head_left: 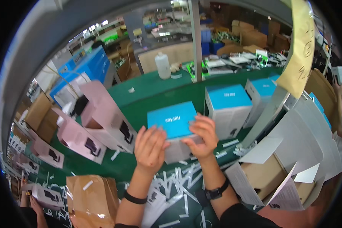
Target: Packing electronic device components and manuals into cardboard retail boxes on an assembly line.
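In front of me a carton with a blue lid and pale sides [178,116] stands on the green bench, its top closed. My left hand [149,147] lies along its left front edge, fingers bent over the rim and slightly blurred. On the opposite side my right hand [202,136] grips the right front corner, with the fingers on the top edge and the thumb against the front. The box sits between both hands. A dark band circles my left wrist, and a dark watch [216,192] is on the right one.
Similar blue-topped boxes [228,110] stand to the right. Pink open-flapped boxes [108,123] line the left. White paper strips [178,184] litter the bench near a brown carton [91,199]. Open cartons [268,169] are at right, a white bottle [162,65] behind. Another person's hands [36,205] hold a box.
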`<act>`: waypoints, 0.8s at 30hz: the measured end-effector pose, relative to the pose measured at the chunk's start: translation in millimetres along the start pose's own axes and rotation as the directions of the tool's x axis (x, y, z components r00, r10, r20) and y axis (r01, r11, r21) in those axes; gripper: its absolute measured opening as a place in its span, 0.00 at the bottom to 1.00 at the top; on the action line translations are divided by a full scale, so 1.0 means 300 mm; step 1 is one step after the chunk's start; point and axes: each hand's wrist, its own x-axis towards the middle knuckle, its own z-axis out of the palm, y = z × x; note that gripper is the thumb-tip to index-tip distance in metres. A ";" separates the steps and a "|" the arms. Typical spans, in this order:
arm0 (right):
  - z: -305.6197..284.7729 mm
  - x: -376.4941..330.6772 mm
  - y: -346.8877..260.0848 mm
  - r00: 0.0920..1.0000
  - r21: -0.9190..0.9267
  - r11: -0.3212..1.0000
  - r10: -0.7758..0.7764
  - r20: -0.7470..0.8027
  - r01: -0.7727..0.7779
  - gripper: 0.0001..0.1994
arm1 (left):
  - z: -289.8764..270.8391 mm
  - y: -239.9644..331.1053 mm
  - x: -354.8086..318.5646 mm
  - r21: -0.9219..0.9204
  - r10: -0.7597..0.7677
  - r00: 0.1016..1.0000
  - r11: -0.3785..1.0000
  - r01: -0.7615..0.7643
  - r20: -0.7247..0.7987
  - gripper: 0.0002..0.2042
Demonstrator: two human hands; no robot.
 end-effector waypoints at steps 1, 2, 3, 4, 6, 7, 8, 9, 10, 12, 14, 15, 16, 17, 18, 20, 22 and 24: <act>0.001 0.002 -0.003 0.999 -0.023 0.999 -0.042 -0.024 0.042 0.20 | 0.001 0.008 -0.003 -0.003 0.006 1.000 1.000 -0.006 -0.021 0.14; -0.014 0.010 0.003 0.996 -0.064 0.995 -0.081 -0.033 0.079 0.21 | 0.019 0.028 0.005 -0.025 -0.037 0.999 0.999 0.037 -0.001 0.14; -0.020 0.005 0.010 0.993 -0.094 0.990 -0.111 -0.040 0.107 0.21 | 0.034 0.040 0.002 -0.046 -0.042 0.999 0.998 0.040 -0.025 0.14; -0.023 0.005 0.002 0.990 -0.130 0.983 -0.136 -0.029 0.131 0.21 | 0.028 0.048 -0.012 -0.055 -0.043 0.998 0.998 0.041 -0.043 0.14; -0.006 0.000 0.002 0.991 -0.127 0.983 -0.135 -0.014 0.132 0.21 | 0.035 0.049 -0.023 -0.079 -0.087 0.995 0.993 0.083 -0.055 0.14; -0.003 -0.003 0.004 0.990 -0.116 0.983 -0.143 -0.011 0.141 0.22 | 0.045 0.050 -0.023 -0.100 -0.095 0.990 0.991 0.085 -0.100 0.15; -0.011 -0.015 -0.004 0.990 -0.116 0.983 -0.142 -0.003 0.141 0.22 | 0.050 0.053 -0.029 -0.107 -0.090 0.991 0.991 0.080 -0.100 0.15; -0.020 -0.027 -0.012 0.991 -0.118 0.985 -0.131 -0.006 0.130 0.21 | 0.045 0.061 -0.036 -0.097 -0.088 0.991 0.992 0.077 -0.106 0.15; -0.026 -0.034 -0.016 0.992 -0.120 0.985 -0.122 -0.010 0.120 0.21 | 0.042 0.070 -0.040 -0.121 -0.112 0.990 0.987 0.101 -0.091 0.15; -0.038 -0.046 -0.019 0.994 -0.132 0.986 -0.107 -0.025 0.103 0.20 | 0.044 0.098 -0.044 -0.156 -0.149 0.984 0.979 0.133 -0.096 0.16; -0.049 -0.048 -0.025 0.995 -0.147 0.986 -0.089 -0.042 0.082 0.20 | 0.060 0.101 -0.024 -0.147 -0.161 0.979 0.979 0.143 -0.126 0.16; -0.062 -0.039 -0.026 0.997 -0.151 0.987 -0.070 -0.036 0.064 0.18 | 0.077 0.111 -0.016 -0.153 -0.181 0.971 0.976 0.157 -0.155 0.15; -0.048 -0.025 -0.021 0.997 -0.139 0.989 -0.057 -0.042 0.051 0.17 | 0.081 0.112 -0.016 -0.140 -0.162 0.972 0.980 0.139 -0.168 0.15; -0.047 -0.023 -0.019 0.995 -0.127 0.990 -0.075 -0.058 0.067 0.17 | 0.083 0.120 -0.021 -0.178 -0.233 0.961 0.962 0.206 -0.147 0.15; -0.059 -0.026 -0.013 0.999 -0.132 0.991 -0.017 -0.045 0.011 0.16 | 0.093 0.124 -0.016 -0.219 -0.300 0.945 0.938 0.268 -0.132 0.14; -0.057 -0.016 -0.023 0.995 -0.092 0.991 0.089 -0.052 -0.094 0.14 | 0.102 0.131 0.009 -0.286 -0.373 0.918 0.901 0.325 -0.132 0.12; -0.046 -0.019 -0.034 0.989 -0.078 0.987 0.138 -0.050 -0.141 0.13 | 0.095 0.120 0.008 -0.310 -0.398 0.909 0.885 0.347 -0.121 0.10; -0.053 -0.007 -0.026 0.985 -0.058 0.983 0.170 -0.040 -0.172 0.10 | 0.085 0.119 0.025 -0.328 -0.398 0.914 0.877 0.351 -0.086 0.10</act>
